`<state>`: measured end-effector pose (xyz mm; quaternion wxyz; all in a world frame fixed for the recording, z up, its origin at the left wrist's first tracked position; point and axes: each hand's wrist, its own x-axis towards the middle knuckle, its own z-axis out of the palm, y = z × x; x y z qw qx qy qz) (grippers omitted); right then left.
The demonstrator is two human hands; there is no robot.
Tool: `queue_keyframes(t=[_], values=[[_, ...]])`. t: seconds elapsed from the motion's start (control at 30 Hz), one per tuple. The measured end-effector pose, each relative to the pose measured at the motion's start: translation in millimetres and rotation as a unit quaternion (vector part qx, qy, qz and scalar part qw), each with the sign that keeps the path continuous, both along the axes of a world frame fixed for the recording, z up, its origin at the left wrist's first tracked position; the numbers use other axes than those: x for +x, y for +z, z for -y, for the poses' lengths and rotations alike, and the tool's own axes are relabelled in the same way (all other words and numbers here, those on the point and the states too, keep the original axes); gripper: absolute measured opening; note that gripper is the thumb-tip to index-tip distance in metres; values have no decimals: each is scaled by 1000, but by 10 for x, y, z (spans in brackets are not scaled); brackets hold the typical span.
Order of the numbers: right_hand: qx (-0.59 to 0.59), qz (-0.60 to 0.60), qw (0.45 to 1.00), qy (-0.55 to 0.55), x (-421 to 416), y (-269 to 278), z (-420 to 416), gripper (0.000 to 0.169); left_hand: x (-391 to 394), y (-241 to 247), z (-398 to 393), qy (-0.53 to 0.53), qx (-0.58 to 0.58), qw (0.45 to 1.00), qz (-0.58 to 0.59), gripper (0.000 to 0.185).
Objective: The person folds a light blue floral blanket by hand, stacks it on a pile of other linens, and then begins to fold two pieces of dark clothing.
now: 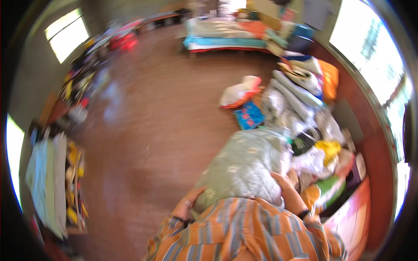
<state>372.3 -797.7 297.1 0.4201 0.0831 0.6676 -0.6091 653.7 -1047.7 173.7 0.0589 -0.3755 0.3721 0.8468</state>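
Note:
Before my body is a large grey-green bundle of patterned cloth (241,163), perhaps a stuffed sack or folded quilt. My left hand (193,195) presses on its near left side, fingers against the cloth. On the opposite side, my right hand (284,183) grips the cloth near the bundle's edge, with the thumb on top. The bundle's underside is hidden, so I cannot tell whether it rests on anything. Its right edge adjoins a heap of bags, where a white plastic bag (308,161) and a yellow bag (328,151) lie.
A green and orange sack (326,192) lies by my right arm. Rolled mats (294,94) top the heap along the wall. A blue bag (249,115) and a white-and-red sack (240,93) lie on the brown floor (147,130). A bed (225,36) stands far off; a cloth-draped rack (49,182) stands left.

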Motion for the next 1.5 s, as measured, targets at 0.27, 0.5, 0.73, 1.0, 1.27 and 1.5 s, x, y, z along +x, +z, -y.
queue_keyframes(t=[0.27, 0.5, 0.73, 1.0, 1.27, 1.5], values=[[36, -17, 989, 144, -344, -102, 1259, 57, 382, 24, 425, 165, -30, 986, -17, 47], [23, 5, 978, 207, -926, -302, 2014, 78, 120, 105, 1092, 167, -25, 985, 38, 48], [-29, 10, 975, 219, -1464, -615, 2429, 83, -355, 418, 1444, 150, -18, 985, 81, 48], [-8, 54, 968, 246, -1942, -312, 2807, 89, -754, 595, 1881, 158, -27, 982, 105, 48], [12, 41, 971, 237, -2505, -694, 3526, 84, -1366, 419, 2523, 132, -9, 986, 101, 48], [3, -19, 975, 222, -3088, -204, 4161, 82, -2119, 182, 3240, 102, -3, 993, 67, 48]])
